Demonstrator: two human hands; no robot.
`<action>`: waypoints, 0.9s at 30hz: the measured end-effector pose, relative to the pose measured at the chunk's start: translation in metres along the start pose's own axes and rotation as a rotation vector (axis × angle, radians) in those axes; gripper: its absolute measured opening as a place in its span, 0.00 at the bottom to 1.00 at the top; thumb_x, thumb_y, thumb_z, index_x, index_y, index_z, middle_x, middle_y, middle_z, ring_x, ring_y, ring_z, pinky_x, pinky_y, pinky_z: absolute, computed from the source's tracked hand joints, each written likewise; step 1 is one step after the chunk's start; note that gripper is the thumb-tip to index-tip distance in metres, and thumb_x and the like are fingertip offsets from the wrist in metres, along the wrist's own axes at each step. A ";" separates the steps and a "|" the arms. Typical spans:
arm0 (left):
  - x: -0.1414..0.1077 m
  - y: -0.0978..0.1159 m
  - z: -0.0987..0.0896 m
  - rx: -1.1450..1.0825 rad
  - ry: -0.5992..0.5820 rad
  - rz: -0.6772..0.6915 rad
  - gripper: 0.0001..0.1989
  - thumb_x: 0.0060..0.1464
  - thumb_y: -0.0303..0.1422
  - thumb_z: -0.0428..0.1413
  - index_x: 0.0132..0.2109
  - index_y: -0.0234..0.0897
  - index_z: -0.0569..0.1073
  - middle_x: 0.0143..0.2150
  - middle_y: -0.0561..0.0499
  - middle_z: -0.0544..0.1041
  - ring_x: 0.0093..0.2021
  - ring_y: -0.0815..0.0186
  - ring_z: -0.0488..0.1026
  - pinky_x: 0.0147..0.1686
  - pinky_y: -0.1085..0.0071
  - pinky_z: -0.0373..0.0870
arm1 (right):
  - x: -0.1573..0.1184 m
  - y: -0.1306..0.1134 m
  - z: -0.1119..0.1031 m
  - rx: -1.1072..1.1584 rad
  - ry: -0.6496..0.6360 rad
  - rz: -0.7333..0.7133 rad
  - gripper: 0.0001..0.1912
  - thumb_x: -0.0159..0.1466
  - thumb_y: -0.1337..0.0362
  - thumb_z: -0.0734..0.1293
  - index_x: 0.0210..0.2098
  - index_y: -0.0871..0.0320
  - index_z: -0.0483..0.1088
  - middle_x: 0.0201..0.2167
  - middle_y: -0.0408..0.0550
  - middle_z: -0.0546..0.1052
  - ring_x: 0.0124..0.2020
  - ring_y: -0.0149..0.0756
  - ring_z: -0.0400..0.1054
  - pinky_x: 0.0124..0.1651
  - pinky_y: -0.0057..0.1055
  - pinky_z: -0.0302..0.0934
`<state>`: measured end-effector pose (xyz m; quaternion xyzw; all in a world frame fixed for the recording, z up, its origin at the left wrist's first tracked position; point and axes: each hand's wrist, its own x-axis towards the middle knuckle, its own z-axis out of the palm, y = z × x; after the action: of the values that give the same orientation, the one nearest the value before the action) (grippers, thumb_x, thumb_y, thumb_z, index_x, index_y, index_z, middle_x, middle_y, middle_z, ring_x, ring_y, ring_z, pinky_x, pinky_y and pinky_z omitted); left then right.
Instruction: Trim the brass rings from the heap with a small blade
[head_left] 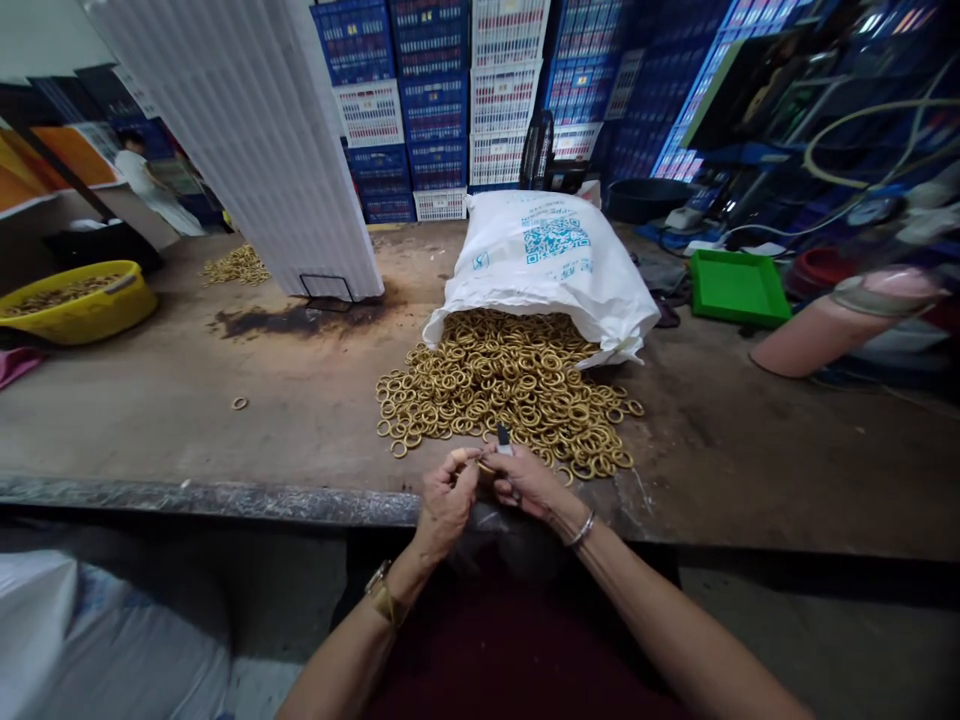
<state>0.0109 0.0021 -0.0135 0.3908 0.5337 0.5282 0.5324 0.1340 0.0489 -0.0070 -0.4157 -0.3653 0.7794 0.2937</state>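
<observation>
At the front edge of the table, my left hand pinches a brass-coloured ring, its fingers closed. My right hand meets it there, closed around a small knife-like tool with a dark tip that points away from me. Its fingers also touch the ring, and they hide most of the tool. Just beyond both hands lies a heap of similar rings, spilling from the mouth of a white woven sack with blue print.
One loose ring lies to the left. A tall white ribbed panel stands beyond it, near a yellow basin of rings. On the right are a green tray and a pink cylinder. Stacked crates line the back.
</observation>
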 end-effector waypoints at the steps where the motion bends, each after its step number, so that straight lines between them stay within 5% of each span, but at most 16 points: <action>1: 0.000 0.000 0.001 0.010 -0.017 0.013 0.14 0.46 0.38 0.54 0.39 0.34 0.71 0.14 0.60 0.60 0.14 0.77 0.53 0.15 0.80 0.51 | -0.001 0.000 0.000 0.010 -0.006 0.008 0.12 0.46 0.64 0.65 0.28 0.57 0.58 0.16 0.31 0.59 0.10 0.17 0.47 0.11 0.17 0.39; 8: -0.002 0.001 0.005 0.053 -0.020 0.029 0.10 0.48 0.38 0.53 0.32 0.34 0.68 0.19 0.57 0.65 0.16 0.78 0.55 0.16 0.80 0.52 | -0.004 0.003 0.000 -0.037 0.059 -0.029 0.14 0.50 0.54 0.63 0.29 0.58 0.59 0.18 0.35 0.65 0.10 0.18 0.49 0.11 0.17 0.42; 15: -0.009 0.003 0.009 0.057 -0.016 -0.096 0.10 0.48 0.39 0.53 0.32 0.35 0.66 0.16 0.60 0.61 0.15 0.78 0.55 0.14 0.81 0.49 | -0.005 0.007 -0.003 -0.451 0.206 -0.215 0.11 0.54 0.58 0.60 0.21 0.58 0.60 0.11 0.34 0.58 0.10 0.20 0.49 0.12 0.20 0.43; 27: -0.022 0.008 0.010 -0.285 -0.156 -0.308 0.16 0.45 0.43 0.55 0.30 0.35 0.62 0.23 0.57 0.65 0.16 0.78 0.58 0.12 0.82 0.47 | -0.009 0.001 -0.007 -0.510 0.066 -0.204 0.13 0.54 0.56 0.59 0.20 0.58 0.59 0.09 0.34 0.58 0.11 0.21 0.48 0.14 0.20 0.42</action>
<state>0.0219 -0.0168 -0.0008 0.2651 0.4645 0.4788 0.6962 0.1444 0.0440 -0.0066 -0.4627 -0.5799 0.6146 0.2683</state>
